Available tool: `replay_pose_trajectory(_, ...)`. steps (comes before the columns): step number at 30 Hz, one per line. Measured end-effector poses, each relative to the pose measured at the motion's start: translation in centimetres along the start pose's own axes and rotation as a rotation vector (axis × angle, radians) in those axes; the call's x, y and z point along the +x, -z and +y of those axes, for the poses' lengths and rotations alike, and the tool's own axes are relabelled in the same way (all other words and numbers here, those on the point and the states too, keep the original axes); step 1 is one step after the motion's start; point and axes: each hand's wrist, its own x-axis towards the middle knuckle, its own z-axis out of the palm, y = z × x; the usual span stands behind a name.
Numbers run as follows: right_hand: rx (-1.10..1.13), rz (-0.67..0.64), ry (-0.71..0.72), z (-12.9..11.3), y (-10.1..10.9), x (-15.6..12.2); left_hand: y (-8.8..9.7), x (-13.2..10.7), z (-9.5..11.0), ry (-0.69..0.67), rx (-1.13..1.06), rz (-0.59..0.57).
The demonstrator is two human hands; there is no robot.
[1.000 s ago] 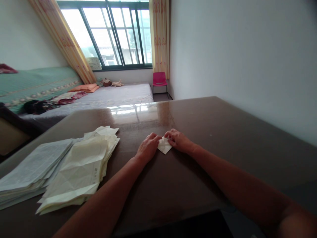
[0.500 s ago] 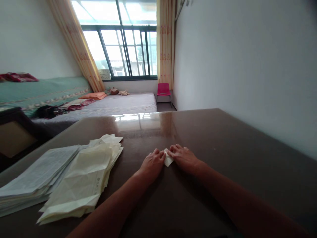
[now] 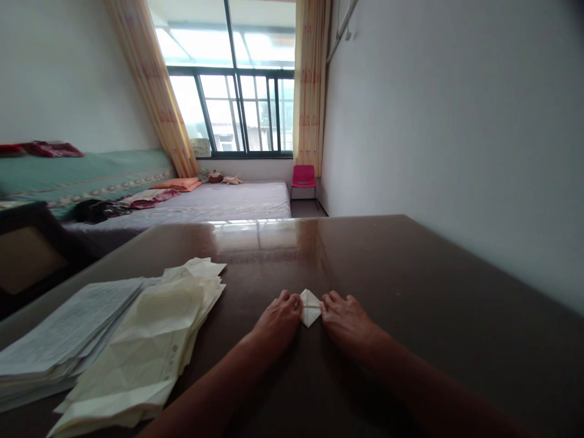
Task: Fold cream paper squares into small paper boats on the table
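A small folded piece of pale paper [image 3: 310,308], diamond-shaped with creases across its middle, lies on the brown table [image 3: 274,377]. My left hand [image 3: 279,316] grips its left corner, fingers curled and thumb close to the edge. At the opposite corner, my right hand [image 3: 347,320] pinches the paper with bent fingers. Both hands rest low on the tabletop, and the fingertips are partly hidden by the knuckles.
To the left lie a stack of cream sheets [image 3: 141,328] and a pile of printed white sheets [image 3: 68,331]. Beyond the table are a bed [image 3: 246,198] and a pink chair [image 3: 303,176]. A white wall [image 3: 456,121] runs along the right.
Both hands have moved slightly apart, out to the paper's side corners, so more of the diamond shows. The whole view has shifted, with the table lower in it.
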Motion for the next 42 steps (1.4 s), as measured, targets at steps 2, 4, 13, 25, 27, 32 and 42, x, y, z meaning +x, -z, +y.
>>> replay_pose_trajectory(2,0.018,0.029,-0.034,0.3,-0.1,0.4,0.1,-0.2,-0.2,-0.001,-0.035,0.019)
replay_pose_trajectory(4,0.052,0.103,-0.077,0.8,-0.3,1.0,0.1,-0.3,-0.3,0.000,-0.078,0.040)
replay_pose_trajectory(13,0.262,0.175,-0.125,2.2,-2.0,2.2,0.1,-0.8,0.8,-0.063,-0.170,0.076)
replay_pose_trajectory(25,0.531,0.139,-0.161,3.1,-3.1,3.3,0.5,-0.8,1.2,-0.102,-0.094,0.072)
replay_pose_trajectory(27,0.660,0.150,-0.151,2.9,-3.6,3.6,0.5,-0.7,1.1,-0.088,-0.115,0.074)
replay_pose_trajectory(32,0.921,0.216,-0.119,2.4,-3.5,3.7,0.0,-0.4,0.1,-0.006,-0.224,0.116)
replay_pose_trajectory(42,1.013,0.498,0.114,2.0,-1.1,2.6,0.4,-0.1,-1.3,0.028,-0.340,0.397)
